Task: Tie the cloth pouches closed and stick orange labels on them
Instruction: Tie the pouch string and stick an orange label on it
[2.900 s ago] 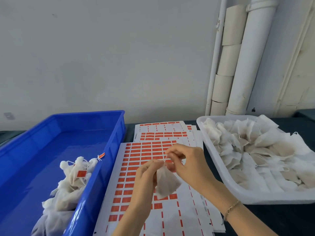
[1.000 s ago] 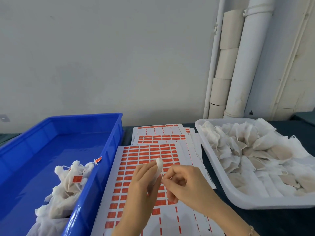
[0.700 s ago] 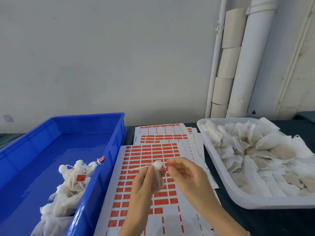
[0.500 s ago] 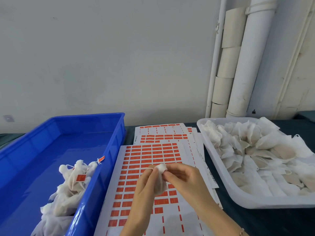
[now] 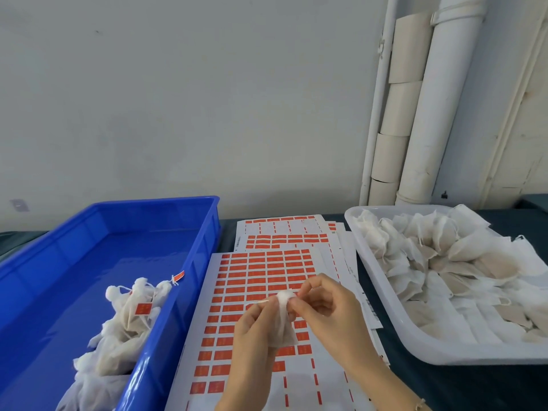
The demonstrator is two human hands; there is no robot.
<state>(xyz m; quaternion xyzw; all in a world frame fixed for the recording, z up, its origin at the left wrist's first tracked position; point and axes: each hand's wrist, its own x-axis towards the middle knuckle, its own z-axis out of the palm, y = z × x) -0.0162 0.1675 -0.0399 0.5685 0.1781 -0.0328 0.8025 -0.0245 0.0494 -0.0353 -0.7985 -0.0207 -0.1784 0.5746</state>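
Over label sheet, pouch now cinched

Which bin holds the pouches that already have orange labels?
The blue bin on the left: its tied pouches carry orange labels; the pouches in the white tray on the right show none.
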